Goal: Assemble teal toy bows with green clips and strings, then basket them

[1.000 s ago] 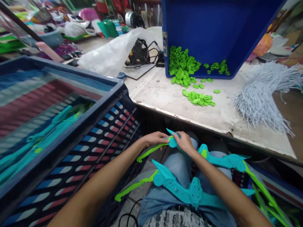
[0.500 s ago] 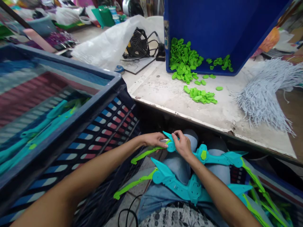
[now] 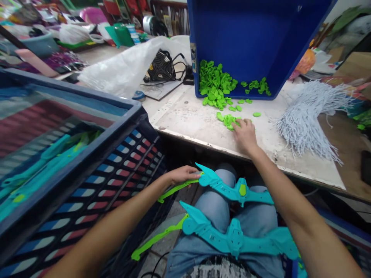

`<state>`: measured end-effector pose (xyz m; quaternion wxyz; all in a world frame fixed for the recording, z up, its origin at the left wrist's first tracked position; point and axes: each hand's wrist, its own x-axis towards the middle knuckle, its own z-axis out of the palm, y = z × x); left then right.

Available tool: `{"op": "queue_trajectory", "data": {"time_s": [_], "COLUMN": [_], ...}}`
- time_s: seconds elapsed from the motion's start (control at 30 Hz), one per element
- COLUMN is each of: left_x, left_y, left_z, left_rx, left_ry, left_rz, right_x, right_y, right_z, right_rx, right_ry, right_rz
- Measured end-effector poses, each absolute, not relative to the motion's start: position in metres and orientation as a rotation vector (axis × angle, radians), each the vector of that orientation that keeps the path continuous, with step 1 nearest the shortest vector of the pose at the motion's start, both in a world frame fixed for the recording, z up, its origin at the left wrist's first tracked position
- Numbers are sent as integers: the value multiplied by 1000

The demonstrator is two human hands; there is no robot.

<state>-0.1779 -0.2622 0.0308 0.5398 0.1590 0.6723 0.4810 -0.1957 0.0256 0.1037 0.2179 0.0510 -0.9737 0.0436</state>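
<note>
My left hand grips the green tip of a teal plastic toy bow that lies across my lap. A second teal bow with a green tip rests on my thighs closer to me. My right hand reaches onto the white table. Its fingers are curled over a small pile of loose green plastic pieces. I cannot see whether a piece is pinched in them. More green pieces spill from a tipped blue bin behind.
A dark blue crate with more teal bows stands at my left. A bundle of pale blue strings lies on the table at the right. A small black fan and a white bag sit at the back left.
My right hand has left the bow on my lap and moved up and forward onto the table, to the loose green pieces. The left hand still holds the bow's green tip.
</note>
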Motion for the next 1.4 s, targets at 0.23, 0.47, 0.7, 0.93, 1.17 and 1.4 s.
{"op": "queue_trajectory", "data": {"time_s": [0.23, 0.47, 0.7, 0.93, 1.17, 1.4], "left_x": [-147, -8, 7, -19, -22, -28], "left_y": [-255, -206, -163, -158, -157, -159], "left_z": [72, 63, 29, 15, 12, 11], "left_rx": [510, 902, 627, 636, 657, 631], "left_ry": [2614, 2058, 2034, 1960, 1863, 1788], "left_rz": [1117, 785, 707, 951, 1018, 1018], "right_x": [-192, -116, -124, -146, -172, -159], "right_y": [48, 91, 117, 113, 107, 83], "right_z": [98, 81, 82, 101, 119, 108], "right_rx": [270, 95, 33, 164, 589, 466], "right_ry": [-2679, -2659, -2690, -2848, -2923, -2874], "right_rz": [17, 366, 545, 493, 889, 502]}}
